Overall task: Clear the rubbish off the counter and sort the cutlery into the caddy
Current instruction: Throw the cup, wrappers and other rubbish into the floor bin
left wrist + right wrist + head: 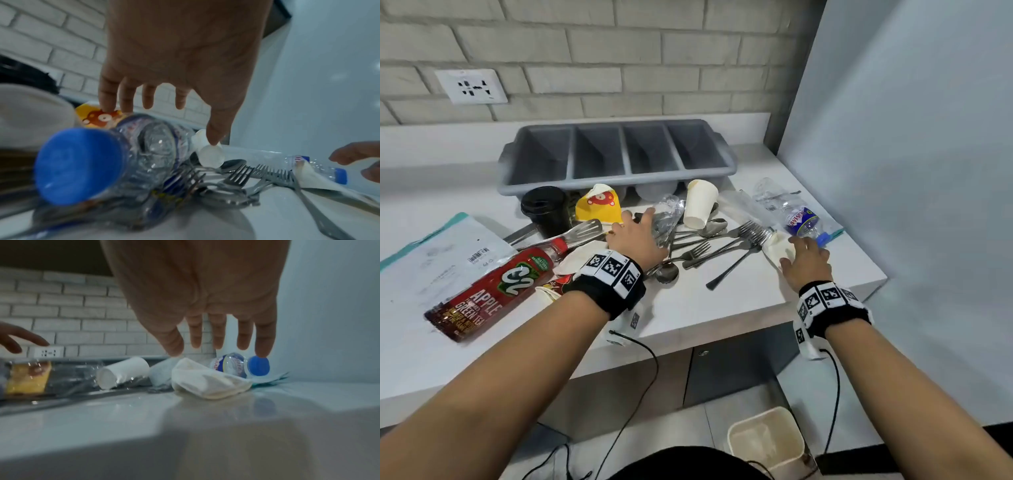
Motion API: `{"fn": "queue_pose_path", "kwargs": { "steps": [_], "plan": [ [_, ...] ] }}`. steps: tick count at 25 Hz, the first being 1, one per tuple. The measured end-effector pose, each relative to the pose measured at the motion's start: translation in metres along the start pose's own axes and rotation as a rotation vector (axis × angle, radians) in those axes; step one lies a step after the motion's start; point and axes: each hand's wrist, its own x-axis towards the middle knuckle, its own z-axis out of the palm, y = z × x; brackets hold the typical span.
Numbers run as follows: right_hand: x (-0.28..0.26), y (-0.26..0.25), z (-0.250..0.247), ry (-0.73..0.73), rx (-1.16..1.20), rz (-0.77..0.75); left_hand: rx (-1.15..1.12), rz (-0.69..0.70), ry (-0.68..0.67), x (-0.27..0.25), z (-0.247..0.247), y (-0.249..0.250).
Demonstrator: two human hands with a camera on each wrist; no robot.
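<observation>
A grey four-compartment caddy stands at the back of the white counter. Forks and spoons lie in a heap before it. My left hand hovers open over a crushed clear bottle with a blue cap, fingers spread above it. My right hand is open above a crumpled white paper cup and a labelled water bottle, also in the right wrist view. Neither hand holds anything.
A red C2 apple tea bottle, a black lidded cup, a yellow bear cup, a white paper cup, a slotted spatula and a mailer bag litter the counter. A bin stands on the floor below.
</observation>
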Motion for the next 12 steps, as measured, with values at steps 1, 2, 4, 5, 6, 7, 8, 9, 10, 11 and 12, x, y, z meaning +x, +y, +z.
{"fn": "queue_pose_path", "kwargs": {
  "steps": [1,2,4,5,6,7,8,9,10,11,12],
  "plan": [
    [0.001,0.000,0.001,-0.030,-0.055,0.035,0.020,-0.033,-0.035,0.000,-0.001,-0.001],
    [0.003,0.001,0.002,-0.047,-0.093,0.066,0.029,-0.051,-0.061,0.000,0.000,-0.003],
    [0.008,0.004,0.009,-0.095,-0.099,0.129,0.017,-0.055,-0.113,0.004,0.006,-0.010],
    [0.011,0.006,0.012,-0.112,-0.083,0.158,-0.013,-0.055,-0.131,0.005,0.008,-0.012],
    [0.014,0.008,0.015,-0.131,-0.071,0.178,-0.046,-0.056,-0.147,0.006,0.008,-0.014],
    [0.018,0.010,0.016,-0.142,-0.057,0.195,-0.083,-0.050,-0.153,0.008,0.008,-0.017],
    [0.021,0.011,0.015,-0.139,-0.044,0.212,-0.109,-0.046,-0.157,0.008,0.006,-0.018],
    [0.023,0.011,0.016,-0.131,-0.024,0.232,-0.131,-0.044,-0.157,0.008,0.006,-0.020],
    [0.026,0.012,0.017,-0.120,-0.006,0.244,-0.147,-0.042,-0.152,0.007,0.004,-0.022],
    [0.027,0.014,0.018,-0.108,0.005,0.247,-0.167,-0.038,-0.137,0.005,0.004,-0.023],
    [0.029,0.016,0.019,-0.094,0.004,0.247,-0.189,-0.035,-0.119,0.004,0.003,-0.023]
  ]
}}
